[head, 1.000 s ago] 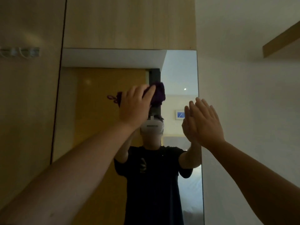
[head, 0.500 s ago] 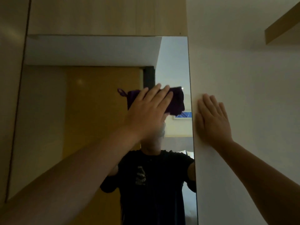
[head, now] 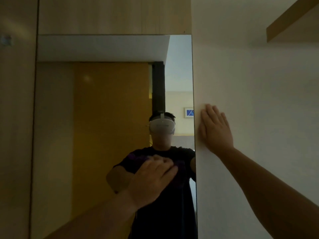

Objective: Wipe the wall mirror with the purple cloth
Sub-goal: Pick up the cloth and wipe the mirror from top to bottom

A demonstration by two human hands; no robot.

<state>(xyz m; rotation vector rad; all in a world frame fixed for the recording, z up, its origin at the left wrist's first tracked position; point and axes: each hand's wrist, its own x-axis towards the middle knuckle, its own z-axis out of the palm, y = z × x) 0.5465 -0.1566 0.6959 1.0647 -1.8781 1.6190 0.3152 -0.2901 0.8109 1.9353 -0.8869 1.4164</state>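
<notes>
Left hand point(head: 151, 180) presses purple cloth point(head: 138, 159) on mirror point(head: 95, 118).

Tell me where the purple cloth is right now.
In the head view, the purple cloth is pressed against the wall mirror under the left hand, low near its right edge, beside the white wall.

left hand point(head: 151, 180): arm extended, fingers curled | right hand point(head: 214, 130): flat, fingers together
</notes>
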